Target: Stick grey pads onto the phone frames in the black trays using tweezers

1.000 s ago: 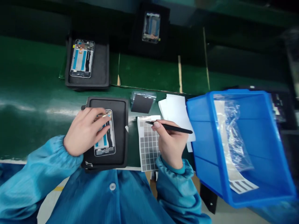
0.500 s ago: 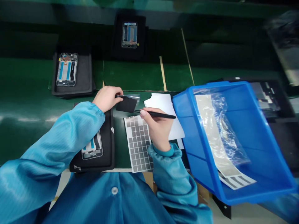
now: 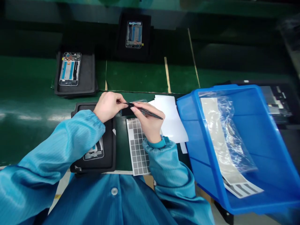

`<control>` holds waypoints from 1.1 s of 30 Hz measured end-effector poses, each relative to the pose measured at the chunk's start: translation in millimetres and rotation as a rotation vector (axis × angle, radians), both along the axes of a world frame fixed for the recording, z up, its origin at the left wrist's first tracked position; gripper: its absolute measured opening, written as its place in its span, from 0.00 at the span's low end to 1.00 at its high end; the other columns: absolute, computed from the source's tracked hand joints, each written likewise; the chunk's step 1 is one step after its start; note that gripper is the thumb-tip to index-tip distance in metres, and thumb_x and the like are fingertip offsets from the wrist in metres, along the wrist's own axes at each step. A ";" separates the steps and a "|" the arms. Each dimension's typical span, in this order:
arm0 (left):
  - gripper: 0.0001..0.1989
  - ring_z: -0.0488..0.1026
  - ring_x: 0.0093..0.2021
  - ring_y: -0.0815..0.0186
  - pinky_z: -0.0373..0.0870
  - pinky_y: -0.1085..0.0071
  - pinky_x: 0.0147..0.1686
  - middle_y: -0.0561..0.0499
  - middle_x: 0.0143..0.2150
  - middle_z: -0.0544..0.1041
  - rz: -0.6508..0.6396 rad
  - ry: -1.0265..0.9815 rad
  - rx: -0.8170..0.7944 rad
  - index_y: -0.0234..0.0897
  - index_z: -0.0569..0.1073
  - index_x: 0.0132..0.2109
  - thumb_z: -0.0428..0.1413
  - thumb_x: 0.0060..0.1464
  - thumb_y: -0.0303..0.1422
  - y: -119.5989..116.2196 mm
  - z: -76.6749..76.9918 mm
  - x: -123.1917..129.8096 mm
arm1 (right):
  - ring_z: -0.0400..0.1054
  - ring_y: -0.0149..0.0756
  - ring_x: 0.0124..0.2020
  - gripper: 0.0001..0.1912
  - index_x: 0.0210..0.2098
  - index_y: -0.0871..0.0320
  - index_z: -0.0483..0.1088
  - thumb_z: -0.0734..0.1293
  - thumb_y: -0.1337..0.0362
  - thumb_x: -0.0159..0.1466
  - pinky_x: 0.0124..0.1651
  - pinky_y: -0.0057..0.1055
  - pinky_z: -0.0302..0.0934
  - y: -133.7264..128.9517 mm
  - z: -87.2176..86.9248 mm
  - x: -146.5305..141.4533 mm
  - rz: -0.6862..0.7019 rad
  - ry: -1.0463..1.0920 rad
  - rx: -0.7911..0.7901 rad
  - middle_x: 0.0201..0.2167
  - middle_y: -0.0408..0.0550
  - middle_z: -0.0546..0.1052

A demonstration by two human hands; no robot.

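Note:
Black tweezers (image 3: 150, 113) are gripped in my right hand (image 3: 151, 123), their tips meeting the fingertips of my left hand (image 3: 109, 106). The left fingers are pinched together on something too small to make out. A dark piece (image 3: 126, 111) with a clear film edge shows partly between and behind the hands. Below them a sheet of grey squares (image 3: 138, 153) lies on the green table, partly under my right hand. Under my left forearm, a phone frame (image 3: 96, 151) sits in a black tray (image 3: 109, 159).
White papers (image 3: 172, 122) lie right of my hands, beside a blue bin (image 3: 199, 131) holding a strip (image 3: 217, 134) and clear plastic (image 3: 236, 143). Further back, two more phone frames (image 3: 70, 68) (image 3: 134, 34) rest on black trays. Dark trays with parts stand behind the bin.
My right hand has moved left, bringing the tweezer tips to my left fingertips. The dark piece is now more hidden. The view has shifted slightly.

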State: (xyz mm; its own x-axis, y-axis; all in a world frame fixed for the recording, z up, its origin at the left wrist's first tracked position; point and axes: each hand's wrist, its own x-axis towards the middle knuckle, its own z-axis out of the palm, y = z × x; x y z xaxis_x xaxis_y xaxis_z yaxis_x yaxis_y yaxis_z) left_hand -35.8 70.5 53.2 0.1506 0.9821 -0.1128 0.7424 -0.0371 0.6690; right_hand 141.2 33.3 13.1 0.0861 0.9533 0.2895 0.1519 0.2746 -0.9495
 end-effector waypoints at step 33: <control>0.12 0.72 0.55 0.54 0.70 0.56 0.54 0.43 0.52 0.78 0.069 0.249 0.386 0.38 0.75 0.51 0.56 0.61 0.29 -145.7 -22.8 -129.6 | 0.78 0.37 0.27 0.07 0.31 0.56 0.80 0.76 0.59 0.57 0.29 0.30 0.73 -37.3 16.0 -117.2 0.267 -0.069 -0.540 0.28 0.46 0.84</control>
